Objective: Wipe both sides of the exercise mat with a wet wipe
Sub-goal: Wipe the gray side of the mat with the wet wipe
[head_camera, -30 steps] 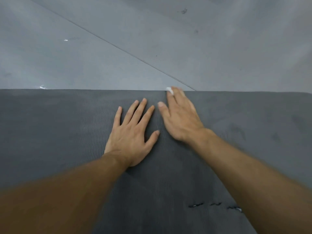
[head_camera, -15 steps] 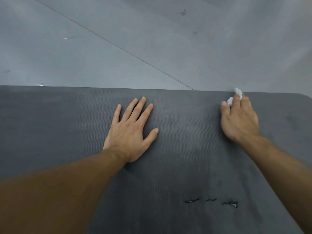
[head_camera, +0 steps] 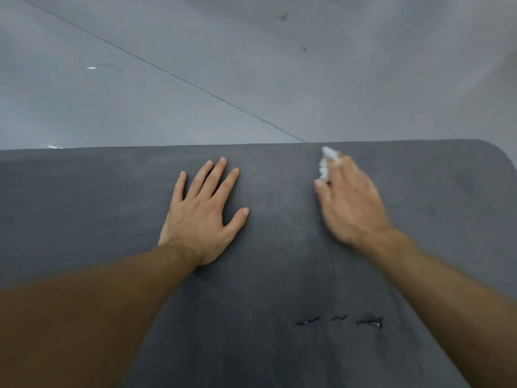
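A dark grey exercise mat [head_camera: 106, 208] with a fine ribbed texture lies flat on the floor and fills the lower half of the view. My left hand [head_camera: 201, 217] rests flat on it, palm down, fingers spread and straight. To its right, my right hand [head_camera: 351, 204] is motion-blurred and presses a crumpled white wet wipe [head_camera: 327, 162] onto the mat near its far edge. The wipe sticks out between the thumb and the fingers, which hold it.
Grey floor [head_camera: 251, 65] with a thin diagonal seam lies beyond the mat's far edge. The mat's rounded far right corner [head_camera: 492, 152] shows. Three small tears [head_camera: 338, 320] mark the mat close to me, under my right forearm.
My right hand swept the wipe to the right along the mat's far edge, then came back part of the way left. My left hand stayed planted on the mat.
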Demonstrator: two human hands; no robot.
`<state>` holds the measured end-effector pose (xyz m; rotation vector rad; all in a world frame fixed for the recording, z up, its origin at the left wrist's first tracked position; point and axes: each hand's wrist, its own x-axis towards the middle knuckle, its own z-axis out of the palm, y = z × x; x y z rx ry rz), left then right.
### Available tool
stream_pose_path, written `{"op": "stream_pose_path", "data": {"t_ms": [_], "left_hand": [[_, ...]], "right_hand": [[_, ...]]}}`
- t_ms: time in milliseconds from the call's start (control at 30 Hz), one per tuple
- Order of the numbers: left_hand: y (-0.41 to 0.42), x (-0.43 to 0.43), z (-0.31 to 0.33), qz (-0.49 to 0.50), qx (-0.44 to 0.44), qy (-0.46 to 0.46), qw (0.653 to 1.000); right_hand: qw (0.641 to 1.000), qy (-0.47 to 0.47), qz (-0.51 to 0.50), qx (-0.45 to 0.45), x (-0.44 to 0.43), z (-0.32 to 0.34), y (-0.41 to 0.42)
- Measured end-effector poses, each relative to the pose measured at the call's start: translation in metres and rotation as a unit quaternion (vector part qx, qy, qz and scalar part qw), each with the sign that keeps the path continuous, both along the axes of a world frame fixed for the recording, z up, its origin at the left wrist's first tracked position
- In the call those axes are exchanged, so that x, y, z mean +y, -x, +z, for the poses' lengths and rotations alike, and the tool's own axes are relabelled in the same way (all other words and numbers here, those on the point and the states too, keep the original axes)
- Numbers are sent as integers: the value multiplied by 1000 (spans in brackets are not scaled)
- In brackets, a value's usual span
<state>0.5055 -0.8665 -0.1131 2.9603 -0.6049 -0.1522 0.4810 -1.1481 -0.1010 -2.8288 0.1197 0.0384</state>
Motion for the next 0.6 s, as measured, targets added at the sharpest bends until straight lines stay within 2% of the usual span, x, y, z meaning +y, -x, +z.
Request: {"op": "stream_pose_path", "data": {"t_ms": [100, 200, 267, 400, 467, 533, 600], "left_hand": [[0, 0, 0, 1, 1, -5, 1000], [1, 0, 1, 0, 1, 0, 1000], [0, 0, 0, 0, -1, 1, 1000], [1, -1, -1, 2, -9, 0, 1000], [1, 0, -1, 1, -12, 6, 1000], [1, 0, -2, 1, -13, 6, 1000], [0, 1, -2, 0, -10, 7, 1000]], "right_hand": [[991, 17, -124, 35, -43, -1, -3], [987, -11, -157, 41, -29, -1, -1], [993, -20, -107, 37, 3, 3, 4], [995, -37, 72, 64, 66, 11, 38], [987, -2, 149, 63, 79, 13, 54], [982, 44, 174, 59, 68, 10, 58], [988, 47, 134, 56, 44, 8, 50]]}}
